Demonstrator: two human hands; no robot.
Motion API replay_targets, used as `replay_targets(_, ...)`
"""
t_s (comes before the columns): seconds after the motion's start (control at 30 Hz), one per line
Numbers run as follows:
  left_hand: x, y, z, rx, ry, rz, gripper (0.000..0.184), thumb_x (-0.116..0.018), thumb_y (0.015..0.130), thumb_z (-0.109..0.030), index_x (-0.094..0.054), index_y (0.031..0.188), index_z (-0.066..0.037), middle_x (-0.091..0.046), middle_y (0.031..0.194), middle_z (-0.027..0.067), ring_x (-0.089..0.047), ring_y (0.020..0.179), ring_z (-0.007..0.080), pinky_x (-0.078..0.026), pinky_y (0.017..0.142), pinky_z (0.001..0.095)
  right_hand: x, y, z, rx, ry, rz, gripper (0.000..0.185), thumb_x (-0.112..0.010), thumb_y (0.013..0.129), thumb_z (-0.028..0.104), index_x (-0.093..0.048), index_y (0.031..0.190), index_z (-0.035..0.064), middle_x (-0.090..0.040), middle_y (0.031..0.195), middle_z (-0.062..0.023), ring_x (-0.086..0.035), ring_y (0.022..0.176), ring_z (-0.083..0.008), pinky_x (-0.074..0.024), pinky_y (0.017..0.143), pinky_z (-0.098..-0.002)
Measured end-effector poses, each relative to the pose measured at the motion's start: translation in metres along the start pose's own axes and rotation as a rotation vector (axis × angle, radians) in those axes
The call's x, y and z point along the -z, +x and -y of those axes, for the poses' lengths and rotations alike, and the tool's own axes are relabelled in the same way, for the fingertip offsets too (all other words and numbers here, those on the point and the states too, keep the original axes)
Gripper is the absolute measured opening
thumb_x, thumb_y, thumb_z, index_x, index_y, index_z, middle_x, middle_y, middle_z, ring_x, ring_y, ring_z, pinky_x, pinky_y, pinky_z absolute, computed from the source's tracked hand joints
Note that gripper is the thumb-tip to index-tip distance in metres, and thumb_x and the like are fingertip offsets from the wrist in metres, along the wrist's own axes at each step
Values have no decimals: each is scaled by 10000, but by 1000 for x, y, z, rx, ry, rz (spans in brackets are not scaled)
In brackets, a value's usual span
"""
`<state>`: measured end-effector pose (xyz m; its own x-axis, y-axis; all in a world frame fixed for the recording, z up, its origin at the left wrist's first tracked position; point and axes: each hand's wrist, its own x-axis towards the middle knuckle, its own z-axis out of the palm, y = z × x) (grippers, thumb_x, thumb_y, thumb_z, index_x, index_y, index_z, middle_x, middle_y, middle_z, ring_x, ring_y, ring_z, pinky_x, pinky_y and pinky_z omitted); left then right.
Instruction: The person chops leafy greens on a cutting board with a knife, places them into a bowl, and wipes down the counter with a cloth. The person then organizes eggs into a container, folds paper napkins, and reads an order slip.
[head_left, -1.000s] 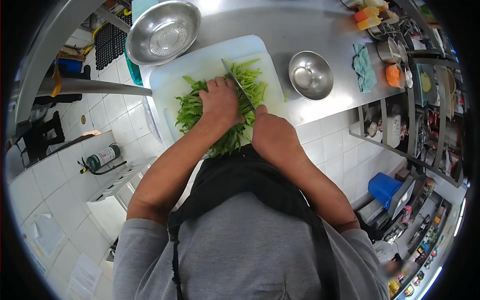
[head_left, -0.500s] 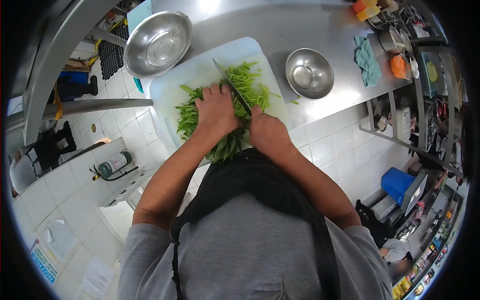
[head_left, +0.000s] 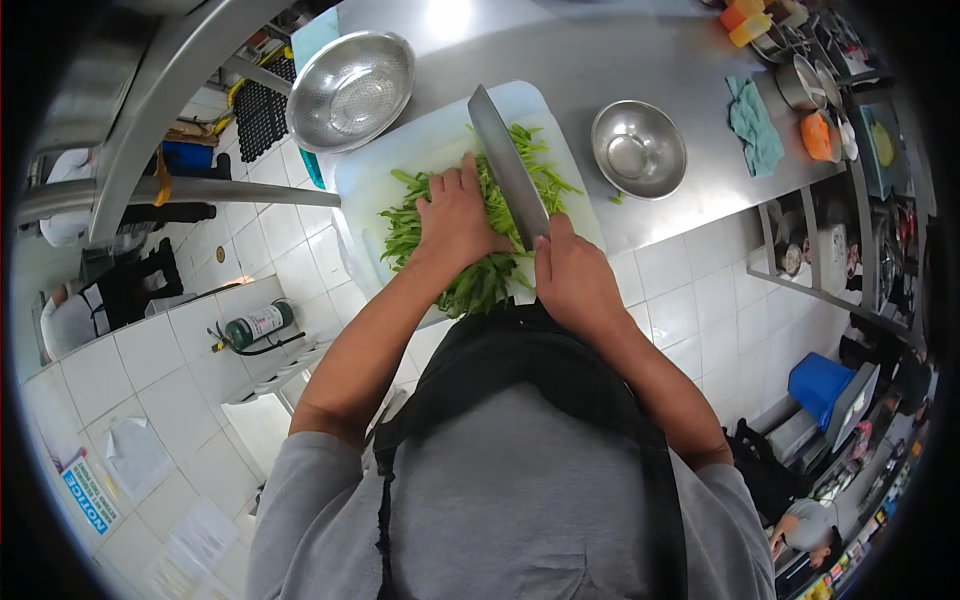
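Note:
On a white cutting board (head_left: 358, 180) lies a bunch of leafy greens (head_left: 482, 288), with chopped green pieces (head_left: 552, 182) towards the right side. My left hand (head_left: 456, 220) lies over the bunch and holds it against the board, fingers a little apart and thumb towards the blade. Closed around the handle of a broad kitchen knife (head_left: 508, 165) is my right hand (head_left: 575, 270). The blade points away from me, its flat side partly facing up, between my left hand and the chopped pieces. My right hand hides most of the handle.
A perforated metal colander (head_left: 352, 92) stands beyond the board's left corner. To the right are a steel bowl (head_left: 640, 150) and a green cloth (head_left: 754, 128) on the steel table (head_left: 560, 50). A metal post (head_left: 270, 199) is at the left. Other people are in the background.
The knife has been raised and tilted, so more of its broad side shows. My right hand has shifted slightly towards me. The whole view has moved a little to the right.

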<state>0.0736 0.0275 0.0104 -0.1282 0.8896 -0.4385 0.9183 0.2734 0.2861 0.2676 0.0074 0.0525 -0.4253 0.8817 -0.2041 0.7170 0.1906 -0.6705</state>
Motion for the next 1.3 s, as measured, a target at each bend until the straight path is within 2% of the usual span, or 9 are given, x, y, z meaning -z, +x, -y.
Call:
replay_targets(0.13,15,-15,12,-41,-2,-71,1581,-1035,499,-498,-141,1704,2,-291,1705,278,-246,1596,469,-311,1202,711,-8,1,2,-5,-41,35,216,-523,1068,158,-484,1125,-47,-701,813,-314,-706,769,-509,-558,723,-606)
replay_targets(0.23,32,-27,33,-43,-21,-18,1581,-1035,493,-504,-149,1701,2,-213,1744,294,-174,1630,474,-273,1242,689,-9,2,2,4,-84,39,217,-524,1069,161,-481,1132,-42,-704,817,-310,-707,773,-511,-560,725,-606)
replay_targets(0.33,19,-28,53,-45,-141,47,1541,-1033,500,-494,-189,1689,5,-295,1702,295,-270,1587,481,-311,1240,652,-7,2,4,15,-113,46,215,-528,1069,166,-477,1138,-31,-703,813,-305,-708,769,-509,-562,721,-606)
replay_targets(0.53,-5,-28,50,-31,-77,-86,1358,-1023,551,-425,-306,1608,35,-481,1505,230,-471,1404,429,-423,1129,603,7,-20,31,22,-238,83,211,-540,1067,172,-482,1142,-17,-694,789,-284,-703,717,-487,-567,667,-576)
replay_targets(0.63,4,-27,46,10,-106,4,1350,-1028,555,-406,-317,1611,43,-471,1534,246,-453,1439,442,-436,1140,610,0,-22,30,62,-263,99,209,-544,1067,173,-484,1139,-14,-688,774,-276,-700,696,-480,-566,642,-566)
replay_targets(0.77,2,-26,49,6,-119,6,1314,-1027,566,-376,-330,1597,47,-478,1515,239,-463,1426,436,-445,1130,601,-10,-20,25,51,-311,132,222,-552,1066,177,-486,1148,-18,-689,772,-276,-704,694,-474,-568,630,-564)
replay_targets(0.87,1,-26,50,18,-129,13,1300,-1021,579,-370,-328,1596,51,-481,1507,228,-468,1421,424,-447,1128,594,0,-26,41,1,-354,85,229,-563,1062,164,-490,1168,-26,-697,782,-277,-707,691,-471,-572,627,-564)
replay_targets(1.0,0,-24,49,39,-125,30,1289,-1016,586,-371,-329,1591,53,-475,1512,216,-459,1432,408,-439,1138,581,17,-36,61,82,-288,-24,229,-574,1057,136,-492,1196,-28,-702,790,-274,-699,677,-486,-574,635,-573)
replay_targets(1.3,-5,-28,55,12,-174,-22,1329,-1017,584,-416,-312,1607,57,-461,1532,234,-441,1445,427,-423,1155,580,-26,-16,34,44,-370,172,219,-552,1069,170,-486,1149,-22,-701,773,-272,-713,706,-473,-579,653,-570)
